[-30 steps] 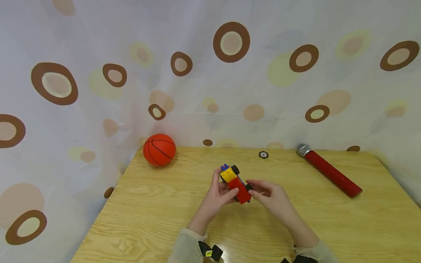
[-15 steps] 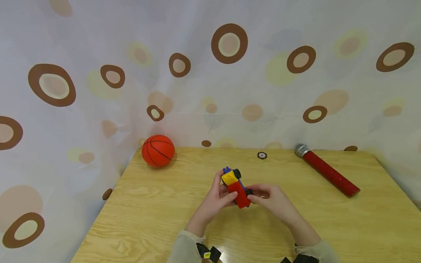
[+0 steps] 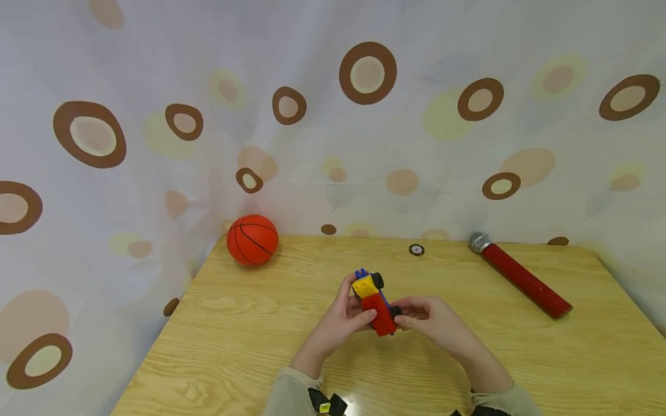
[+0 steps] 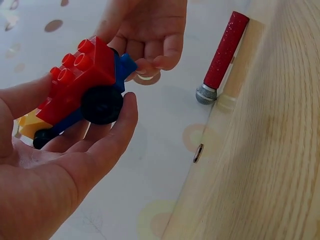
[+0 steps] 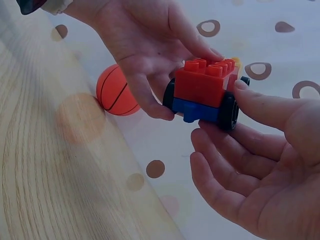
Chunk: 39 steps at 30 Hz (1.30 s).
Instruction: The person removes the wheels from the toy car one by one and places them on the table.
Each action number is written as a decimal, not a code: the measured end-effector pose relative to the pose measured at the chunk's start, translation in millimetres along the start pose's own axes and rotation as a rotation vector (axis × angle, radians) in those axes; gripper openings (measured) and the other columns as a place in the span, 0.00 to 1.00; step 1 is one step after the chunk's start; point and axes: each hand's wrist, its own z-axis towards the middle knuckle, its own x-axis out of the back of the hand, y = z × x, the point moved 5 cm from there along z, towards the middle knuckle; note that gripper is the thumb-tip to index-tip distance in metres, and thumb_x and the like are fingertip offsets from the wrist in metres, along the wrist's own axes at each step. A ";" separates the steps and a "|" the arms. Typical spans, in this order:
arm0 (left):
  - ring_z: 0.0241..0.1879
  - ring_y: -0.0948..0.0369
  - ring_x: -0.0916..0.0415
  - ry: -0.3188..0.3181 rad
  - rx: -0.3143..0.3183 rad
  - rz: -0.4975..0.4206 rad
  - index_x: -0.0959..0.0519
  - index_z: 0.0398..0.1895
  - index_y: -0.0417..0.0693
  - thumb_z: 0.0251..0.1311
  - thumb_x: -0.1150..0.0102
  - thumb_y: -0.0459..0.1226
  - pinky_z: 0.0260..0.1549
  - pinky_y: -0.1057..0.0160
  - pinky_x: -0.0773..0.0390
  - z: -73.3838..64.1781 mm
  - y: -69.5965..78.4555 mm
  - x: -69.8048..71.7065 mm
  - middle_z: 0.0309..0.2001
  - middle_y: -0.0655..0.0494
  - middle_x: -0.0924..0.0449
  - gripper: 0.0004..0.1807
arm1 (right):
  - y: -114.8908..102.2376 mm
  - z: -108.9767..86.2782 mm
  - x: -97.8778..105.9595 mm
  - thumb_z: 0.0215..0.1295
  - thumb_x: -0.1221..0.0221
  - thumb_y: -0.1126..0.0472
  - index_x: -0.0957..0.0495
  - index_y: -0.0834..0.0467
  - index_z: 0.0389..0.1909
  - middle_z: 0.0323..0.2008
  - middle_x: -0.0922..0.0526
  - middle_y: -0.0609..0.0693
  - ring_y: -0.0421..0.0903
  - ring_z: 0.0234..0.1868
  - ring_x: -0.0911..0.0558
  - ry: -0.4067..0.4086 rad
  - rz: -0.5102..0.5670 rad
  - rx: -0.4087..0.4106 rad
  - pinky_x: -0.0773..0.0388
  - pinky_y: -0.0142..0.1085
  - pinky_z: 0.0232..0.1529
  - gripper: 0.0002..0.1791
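A toy car [image 3: 378, 315] built from toy bricks is held up over the table between both hands. It has a studded red brick [image 5: 200, 82], a yellow brick [image 3: 366, 285] at the far end, a blue base [image 5: 197, 109] and black wheels [image 4: 102, 105]. My left hand [image 3: 335, 325] grips it from the left, thumb on the red brick and fingers along the wheels. At the near end, my right hand [image 3: 444, 328] pinches the right wheel [image 5: 228, 111] between thumb and fingers. A blue hitch [image 4: 128, 63] sticks out of that end, close to the right fingers.
An orange-red toy basketball [image 3: 252, 240] sits at the table's back left corner. A round black-and-white chip [image 3: 416, 249] lies near the back edge. To the right, a red microphone [image 3: 525, 280] with a silver head lies slanted. Behind the wooden table [image 3: 234, 346] hangs a patterned curtain [image 3: 312, 138].
The toy car has come slightly nearer to me and turned a little, its long side now more upright in the head view. Both hands keep their hold on it.
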 end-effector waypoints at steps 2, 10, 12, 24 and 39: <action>0.62 0.44 0.26 0.004 0.006 0.001 0.57 0.77 0.59 0.71 0.45 0.37 0.55 0.49 0.20 -1.0 -0.8 0.4 0.64 0.34 0.29 0.40 | 0.7 0.0 -0.6 0.70 0.40 0.54 0.27 0.72 0.60 0.53 0.18 0.65 0.48 0.47 0.15 -0.009 0.016 -0.001 0.17 0.37 0.49 0.27; 0.60 0.44 0.24 -0.007 0.001 0.030 0.56 0.77 0.58 0.71 0.46 0.35 0.55 0.50 0.19 -2.8 0.4 0.2 0.63 0.33 0.28 0.39 | 2.3 1.0 -1.4 0.70 0.40 0.56 0.26 0.73 0.56 0.48 0.16 0.63 0.45 0.43 0.15 -0.033 0.033 -0.001 0.18 0.34 0.47 0.25; 0.59 0.44 0.24 -0.018 0.003 0.029 0.55 0.77 0.59 0.71 0.46 0.34 0.54 0.50 0.19 -2.9 1.2 -0.6 0.63 0.32 0.28 0.39 | 2.7 1.3 -1.5 0.70 0.40 0.56 0.26 0.73 0.54 0.44 0.16 0.60 0.43 0.41 0.15 -0.044 0.035 0.003 0.17 0.34 0.45 0.24; 0.61 0.43 0.25 -0.059 0.001 -0.013 0.57 0.77 0.59 0.72 0.48 0.34 0.55 0.47 0.20 -5.0 5.4 -3.8 0.65 0.31 0.32 0.39 | 0.8 0.3 -5.7 0.72 0.42 0.58 0.27 0.71 0.41 0.32 0.18 0.52 0.43 0.32 0.17 -0.103 0.062 0.062 0.17 0.36 0.39 0.16; 0.53 0.50 0.20 -0.095 0.021 -0.043 0.55 0.77 0.58 0.72 0.48 0.34 0.48 0.50 0.16 -4.5 0.6 -4.9 0.61 0.28 0.29 0.37 | 3.2 1.6 -10.7 0.75 0.47 0.57 0.33 0.67 0.32 0.27 0.24 0.50 0.41 0.27 0.22 -0.150 0.015 0.139 0.18 0.40 0.32 0.17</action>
